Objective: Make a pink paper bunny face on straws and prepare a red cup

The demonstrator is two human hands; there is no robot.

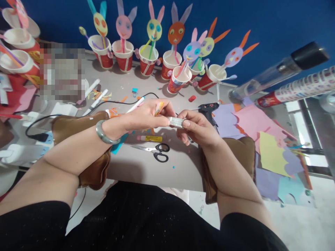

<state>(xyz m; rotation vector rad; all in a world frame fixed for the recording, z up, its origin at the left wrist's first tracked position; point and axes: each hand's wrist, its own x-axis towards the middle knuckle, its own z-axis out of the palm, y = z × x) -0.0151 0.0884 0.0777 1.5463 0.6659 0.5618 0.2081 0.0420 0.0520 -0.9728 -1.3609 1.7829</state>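
Both hands meet over the middle of the table, pinching a small whitish, see-through band (pixel 176 122) that looks like a roll of clear tape seen edge-on. My left hand (pixel 154 113) grips its left end between thumb and fingers. A yellow-orange patch (pixel 159 108) shows at the left fingers; I cannot tell what it is. My right hand (pixel 196 127) pinches the right end, its other fingers curled beneath. Below the hands lie a yellow glue stick (pixel 153 138) and black-handled scissors (pixel 161 152). A black glue gun (pixel 209 111) lies just beyond my right hand.
Paper cups with rabbit-faced figures (pixel 124 57) line the blue wall. Coloured paper sheets (pixel 274 151) lie at the right, near a stack of cups (pixel 300 87) and a clear tube (pixel 269 75). White markers (pixel 99 99), a black cable (pixel 115 101) and paper scraps lie at the left.
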